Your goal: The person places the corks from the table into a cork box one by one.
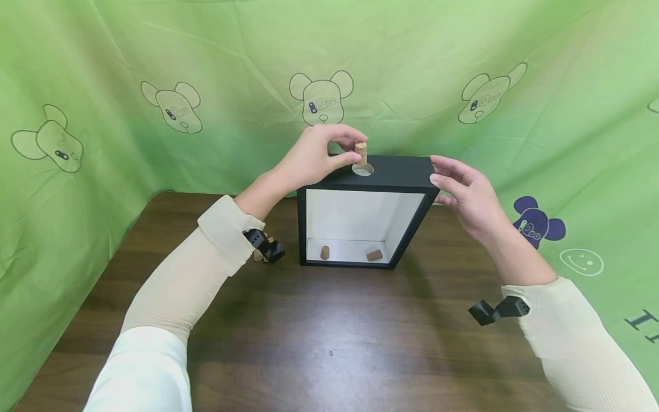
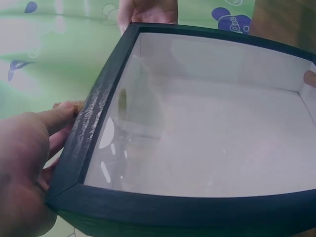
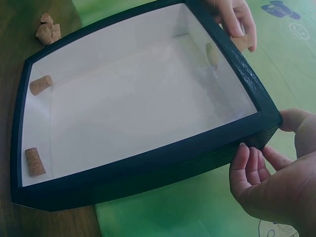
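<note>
A black-framed shadow box [image 1: 399, 173] with a clear front and white inside stands upright on the table, a round hole [image 1: 363, 171] in its top. Between thumb and fingers, my left hand [image 1: 314, 151] pinches a cork [image 1: 361, 152] upright at that hole; in the left wrist view the hand hides most of this cork. My right hand [image 1: 471, 197] holds the box by its upper right corner, thumb at the front edge and fingers along the side [image 3: 252, 165]. Inside, at the bottom, one cork [image 3: 35, 162] and another cork [image 3: 40, 85] lie apart.
Several loose corks [image 3: 48, 32] lie on the brown wooden table [image 1: 329, 326] left of the box, partly hidden by my left wrist in the head view. A green cloth [image 1: 247, 68] with printed bear heads hangs behind and at both sides.
</note>
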Demonstrator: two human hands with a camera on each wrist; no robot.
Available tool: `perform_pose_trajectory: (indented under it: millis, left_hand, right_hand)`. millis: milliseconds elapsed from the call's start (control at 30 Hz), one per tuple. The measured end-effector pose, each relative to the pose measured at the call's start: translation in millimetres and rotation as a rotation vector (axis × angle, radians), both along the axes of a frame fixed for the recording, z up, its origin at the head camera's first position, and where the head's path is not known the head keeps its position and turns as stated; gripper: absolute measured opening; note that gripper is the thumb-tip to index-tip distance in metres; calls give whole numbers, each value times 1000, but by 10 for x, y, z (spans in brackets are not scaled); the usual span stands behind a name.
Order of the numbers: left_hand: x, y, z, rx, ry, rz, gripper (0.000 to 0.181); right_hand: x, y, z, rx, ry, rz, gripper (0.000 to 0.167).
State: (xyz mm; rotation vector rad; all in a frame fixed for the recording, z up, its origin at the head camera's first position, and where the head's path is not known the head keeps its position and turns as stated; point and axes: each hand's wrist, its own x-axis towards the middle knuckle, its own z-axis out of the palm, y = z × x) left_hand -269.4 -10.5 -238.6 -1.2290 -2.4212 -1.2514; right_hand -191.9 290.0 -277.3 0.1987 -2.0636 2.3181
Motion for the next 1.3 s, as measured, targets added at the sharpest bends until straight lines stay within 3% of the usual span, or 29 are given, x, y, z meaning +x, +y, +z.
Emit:
perform_pose_trajectory:
  millis: [167, 533, 867, 1000, 1300]
  left_hand:
    - [3, 37, 5, -26, -33, -2, 34]
    - [12, 50, -21, -50, -28, -21, 32]
    - [34, -4, 3, -41, -19, 0, 27]
    - [24, -98, 20, -33, 0, 22, 28]
    - [36, -498, 60, -97, -33, 91, 37]
  right_hand:
    - [0, 0, 10, 4, -2, 0, 41]
    - [16, 10, 11, 7, -5, -6, 41]
    - [17, 9, 18, -6, -8, -4, 43]
    - [18, 16, 16, 1, -11, -9, 41]
    - [21, 29, 23, -17, -16, -16, 42]
